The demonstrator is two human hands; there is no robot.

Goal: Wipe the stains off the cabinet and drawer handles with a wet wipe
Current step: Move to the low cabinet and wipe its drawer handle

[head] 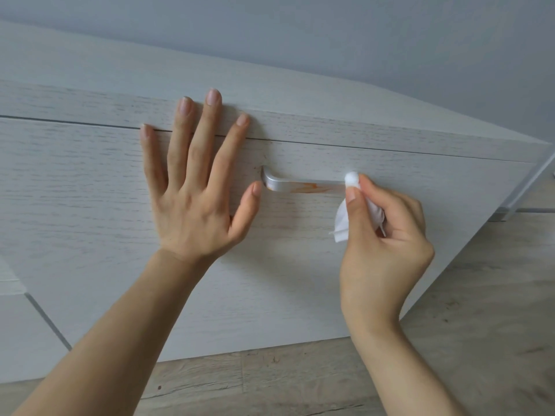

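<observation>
Surface: pale whitewashed wood-grain cabinet (90, 70), viewed from above and in front; its top slab runs diagonally across the upper frame, with a thin dark seam separating it from the drawer front (105, 220) below. Behind it, a plain grey-blue wall (330, 31). Floor (480, 340) at lower right and bottom is grey-beige wood-look plank with a few dark specks; a small metallic cabinet foot (500, 216) shows at the right corner. No brands, labels or writing legible anywhere. Drawer handle (295, 185): brushed silver bar, mounted horizontally on the drawer front, left end curving back into the panel. An orange stain (312, 187) smears the middle of the bar. Left hand (196, 187): fingers straight and spread wide, palm flat against the drawer front, fingertips reaching over the seam onto the top slab's edge, thumb tip just beside the handle's left end. Right hand (384, 235): fingers curled, pinching a bunched white wet wipe (352, 179) between thumb and forefinger; the wipe's tip touches the handle's right end, and loose folds hang below the thumb.
</observation>
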